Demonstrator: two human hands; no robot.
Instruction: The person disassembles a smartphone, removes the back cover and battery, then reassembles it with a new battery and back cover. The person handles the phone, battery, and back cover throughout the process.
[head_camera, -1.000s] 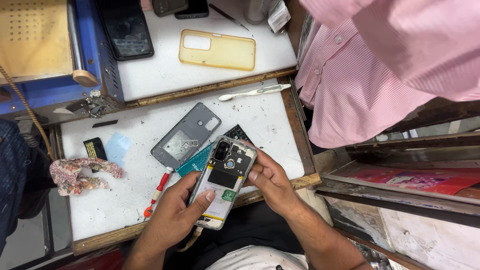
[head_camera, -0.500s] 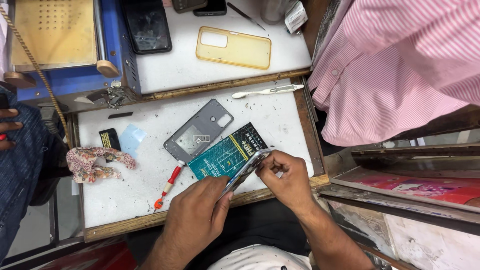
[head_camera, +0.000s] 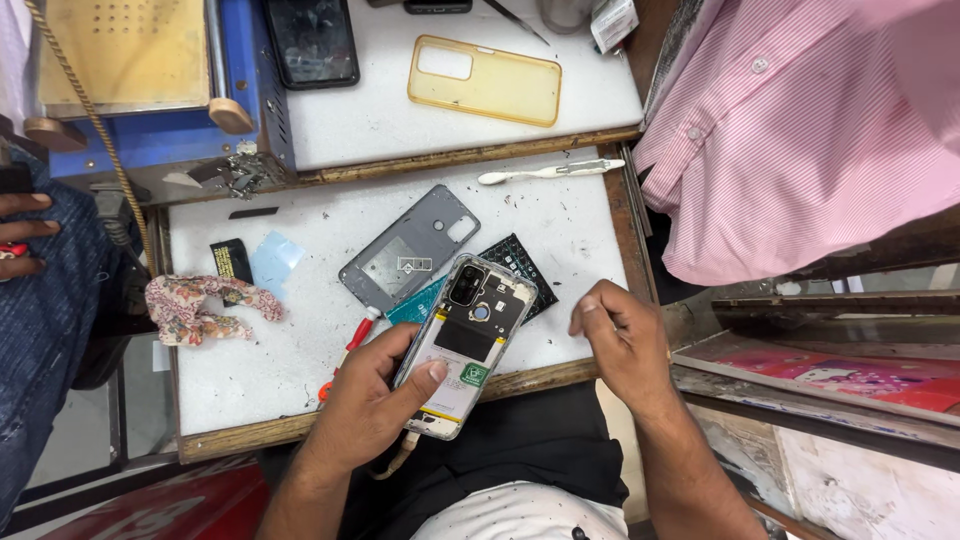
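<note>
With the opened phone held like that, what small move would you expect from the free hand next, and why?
Probably the right hand reaches for the white plastic pry tool lying on the white work tray. The left hand alone grips the opened smartphone with its back cover off, circuitry facing up, while the right hovers empty beside it. The removed grey back cover lies behind.

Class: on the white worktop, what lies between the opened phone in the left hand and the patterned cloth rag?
In the head view, a red-handled screwdriver lies on the white worktop between the opened phone in the left hand and the patterned cloth rag.
</note>
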